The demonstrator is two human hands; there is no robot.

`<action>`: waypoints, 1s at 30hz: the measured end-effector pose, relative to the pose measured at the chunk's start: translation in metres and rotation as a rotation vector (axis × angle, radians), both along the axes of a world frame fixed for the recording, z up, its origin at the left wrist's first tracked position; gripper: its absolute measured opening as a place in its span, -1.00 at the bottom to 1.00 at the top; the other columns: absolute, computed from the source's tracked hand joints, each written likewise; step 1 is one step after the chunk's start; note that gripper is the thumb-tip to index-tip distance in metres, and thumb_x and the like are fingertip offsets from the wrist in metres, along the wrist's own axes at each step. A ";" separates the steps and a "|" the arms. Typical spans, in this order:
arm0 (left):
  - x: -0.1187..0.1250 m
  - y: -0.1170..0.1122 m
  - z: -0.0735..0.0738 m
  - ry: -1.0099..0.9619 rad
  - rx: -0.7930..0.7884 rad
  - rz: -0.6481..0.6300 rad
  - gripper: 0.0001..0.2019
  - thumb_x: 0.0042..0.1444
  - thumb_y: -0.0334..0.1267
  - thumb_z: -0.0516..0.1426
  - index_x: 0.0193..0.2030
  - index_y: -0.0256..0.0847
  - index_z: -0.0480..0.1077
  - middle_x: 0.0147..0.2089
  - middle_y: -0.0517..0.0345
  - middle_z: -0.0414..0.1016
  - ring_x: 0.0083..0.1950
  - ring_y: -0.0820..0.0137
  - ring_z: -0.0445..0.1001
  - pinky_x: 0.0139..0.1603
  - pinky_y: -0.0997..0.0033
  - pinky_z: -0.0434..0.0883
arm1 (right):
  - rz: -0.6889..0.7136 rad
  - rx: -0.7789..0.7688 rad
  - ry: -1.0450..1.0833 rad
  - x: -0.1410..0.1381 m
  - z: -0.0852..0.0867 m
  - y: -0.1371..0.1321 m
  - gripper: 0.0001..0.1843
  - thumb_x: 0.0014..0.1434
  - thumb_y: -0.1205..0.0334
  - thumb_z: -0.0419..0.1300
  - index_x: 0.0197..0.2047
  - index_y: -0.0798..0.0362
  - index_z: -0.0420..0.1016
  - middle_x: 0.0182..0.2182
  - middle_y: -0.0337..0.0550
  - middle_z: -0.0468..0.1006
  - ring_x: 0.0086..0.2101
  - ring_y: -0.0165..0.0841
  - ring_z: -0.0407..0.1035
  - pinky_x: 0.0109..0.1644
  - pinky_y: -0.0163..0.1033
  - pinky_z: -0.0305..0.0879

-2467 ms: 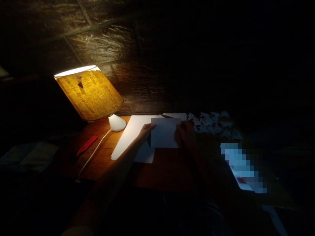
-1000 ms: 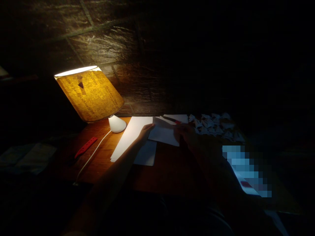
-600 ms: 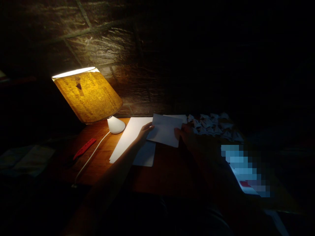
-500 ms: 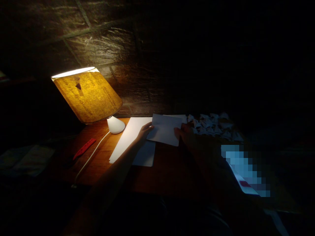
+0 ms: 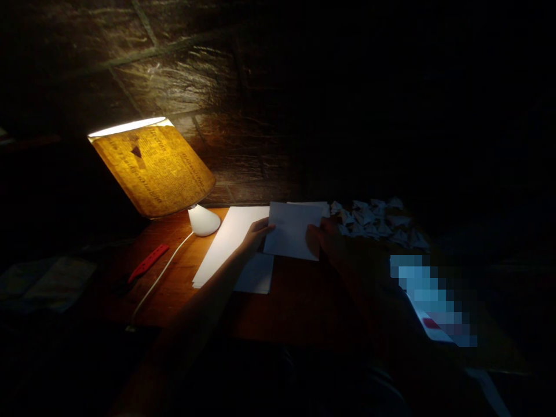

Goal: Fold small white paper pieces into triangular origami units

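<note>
A small white sheet of paper is held up over a wooden table in a dark room. My left hand pinches its left edge. At the sheet's right edge my right hand grips it, mostly in shadow. Under and left of the sheet lies a stack of larger white paper.
A lit lamp with a tilted yellow shade and white base stands at the table's back left, its cord trailing forward. A red ruler-like tool lies left. Several small folded paper pieces are piled back right. A blurred bright screen glows right.
The sheet was tilted and turned between my hands, then brought back to a more upright, squarer position. Both hands stayed on its edges.
</note>
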State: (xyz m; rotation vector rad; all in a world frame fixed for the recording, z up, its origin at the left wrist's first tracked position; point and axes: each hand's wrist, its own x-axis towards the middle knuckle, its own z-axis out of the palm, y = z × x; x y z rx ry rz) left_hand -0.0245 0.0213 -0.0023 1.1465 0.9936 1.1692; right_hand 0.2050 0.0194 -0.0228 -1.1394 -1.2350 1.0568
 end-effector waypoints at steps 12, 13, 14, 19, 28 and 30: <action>-0.001 0.000 -0.002 0.012 -0.024 0.002 -0.58 -0.22 -0.04 0.46 -0.29 -0.31 0.61 -0.45 0.11 0.59 -0.44 0.37 0.48 -0.36 0.44 0.34 | -0.040 -0.039 -0.060 0.001 0.005 -0.004 -0.66 -0.08 -0.09 0.24 -0.50 -0.08 0.21 -0.55 -0.31 0.31 -0.45 -0.33 0.20 -0.39 -0.24 0.09; -0.001 0.000 -0.002 0.014 -0.021 0.003 -0.59 -0.22 -0.04 0.46 -0.29 -0.31 0.61 -0.45 0.11 0.59 -0.44 0.37 0.48 -0.36 0.44 0.34 | -0.039 -0.041 -0.056 0.001 0.004 -0.004 -0.65 -0.08 -0.09 0.24 -0.51 -0.08 0.20 -0.55 -0.31 0.31 -0.45 -0.33 0.20 -0.39 -0.24 0.09; -0.001 0.000 -0.001 0.019 -0.019 0.005 -0.59 -0.21 -0.05 0.46 -0.29 -0.31 0.61 -0.45 0.11 0.58 -0.44 0.37 0.48 -0.36 0.44 0.34 | -0.037 -0.041 -0.059 0.001 0.004 -0.004 -0.65 -0.08 -0.09 0.25 -0.51 -0.08 0.19 -0.55 -0.31 0.31 -0.46 -0.33 0.20 -0.39 -0.24 0.09; -0.001 -0.002 0.000 0.027 -0.030 0.010 -0.58 -0.21 -0.04 0.46 -0.27 -0.31 0.61 -0.45 0.10 0.59 -0.43 0.34 0.50 -0.35 0.42 0.35 | -0.045 -0.030 -0.095 0.000 0.006 -0.005 -0.67 -0.07 -0.06 0.24 -0.51 -0.07 0.21 -0.56 -0.32 0.31 -0.46 -0.33 0.19 -0.39 -0.24 0.07; -0.001 -0.002 -0.001 0.024 -0.021 0.014 -0.60 -0.20 -0.06 0.46 -0.28 -0.31 0.62 -0.44 0.11 0.58 -0.44 0.37 0.48 -0.36 0.43 0.34 | -0.067 -0.024 -0.146 0.001 0.008 -0.005 -0.71 -0.06 0.00 0.24 -0.53 -0.08 0.21 -0.54 -0.29 0.30 -0.44 -0.31 0.21 -0.33 -0.19 0.13; -0.001 -0.002 -0.001 0.023 -0.022 0.010 -0.60 -0.20 -0.06 0.46 -0.28 -0.31 0.62 -0.45 0.12 0.58 -0.44 0.38 0.47 -0.36 0.43 0.35 | -0.061 -0.029 -0.150 0.002 0.009 -0.006 -0.72 -0.04 0.02 0.24 -0.52 -0.08 0.21 -0.53 -0.29 0.31 -0.43 -0.30 0.23 -0.32 -0.18 0.13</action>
